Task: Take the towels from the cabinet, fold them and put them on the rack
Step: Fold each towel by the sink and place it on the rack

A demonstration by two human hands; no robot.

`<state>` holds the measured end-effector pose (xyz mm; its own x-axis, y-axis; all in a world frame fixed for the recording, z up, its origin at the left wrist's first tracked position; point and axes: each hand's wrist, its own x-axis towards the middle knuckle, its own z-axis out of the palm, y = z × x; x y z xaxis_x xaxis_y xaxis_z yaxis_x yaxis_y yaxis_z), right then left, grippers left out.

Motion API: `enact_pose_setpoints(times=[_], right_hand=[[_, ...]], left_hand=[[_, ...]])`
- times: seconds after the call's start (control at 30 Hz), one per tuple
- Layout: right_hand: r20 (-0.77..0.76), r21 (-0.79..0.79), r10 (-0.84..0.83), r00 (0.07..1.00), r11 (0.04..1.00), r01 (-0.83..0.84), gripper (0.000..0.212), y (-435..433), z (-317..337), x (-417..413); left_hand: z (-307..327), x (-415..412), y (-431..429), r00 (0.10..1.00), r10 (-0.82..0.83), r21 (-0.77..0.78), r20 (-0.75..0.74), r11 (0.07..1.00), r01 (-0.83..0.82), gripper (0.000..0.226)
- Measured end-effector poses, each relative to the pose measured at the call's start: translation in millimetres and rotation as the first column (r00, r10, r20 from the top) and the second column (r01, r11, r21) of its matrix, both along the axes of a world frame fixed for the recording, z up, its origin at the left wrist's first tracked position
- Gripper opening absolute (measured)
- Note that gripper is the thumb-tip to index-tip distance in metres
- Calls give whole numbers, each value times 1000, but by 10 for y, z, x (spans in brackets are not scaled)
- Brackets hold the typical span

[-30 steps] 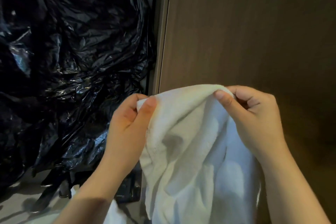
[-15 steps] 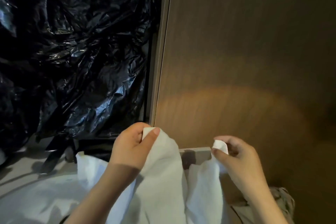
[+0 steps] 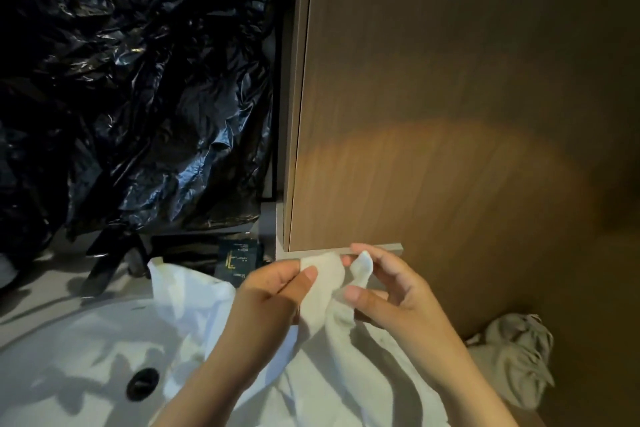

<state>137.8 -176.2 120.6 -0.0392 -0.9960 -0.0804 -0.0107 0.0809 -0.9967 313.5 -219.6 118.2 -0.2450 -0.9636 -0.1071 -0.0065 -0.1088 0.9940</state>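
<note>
Change: since half a second ago the hands have drawn together, so the two pinched towel corners nearly meet. A second ago they held it spread and higher.
Left hand: thumb and forefinger pinch one corner of the white towel, with the other fingers curled beneath.
Right hand: thumb and fingers pinch the other corner, which stands up as a small point.
Towel: hangs between and below both hands, falling towards the forearms.
Wooden panel: straight beyond the hands.
Black plastic bag: up and left of the left hand.
Dark packet: just beyond the left hand, with gold print.
Crumpled grey cloth: right of the right forearm.
Round black thing: left of the left forearm.
</note>
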Motion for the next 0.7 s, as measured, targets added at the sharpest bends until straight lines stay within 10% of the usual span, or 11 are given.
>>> enact_pose_setpoints(times=[0.17, 0.3, 0.7], right_hand=[[328, 130, -68, 942, 991, 26, 24, -13, -179, 17], [313, 143, -149, 938, 984, 108, 24, -17, -235, 77], [-169, -337, -218, 961, 929, 151, 15, 30, 77, 89]], left_hand=[[-157, 140, 47, 1000, -5, 19, -13, 1000, 6, 42], [-231, 168, 66, 1000, -3, 8, -18, 1000, 3, 34], [-87, 258, 68, 988, 86, -214, 128, 975, -58, 39]])
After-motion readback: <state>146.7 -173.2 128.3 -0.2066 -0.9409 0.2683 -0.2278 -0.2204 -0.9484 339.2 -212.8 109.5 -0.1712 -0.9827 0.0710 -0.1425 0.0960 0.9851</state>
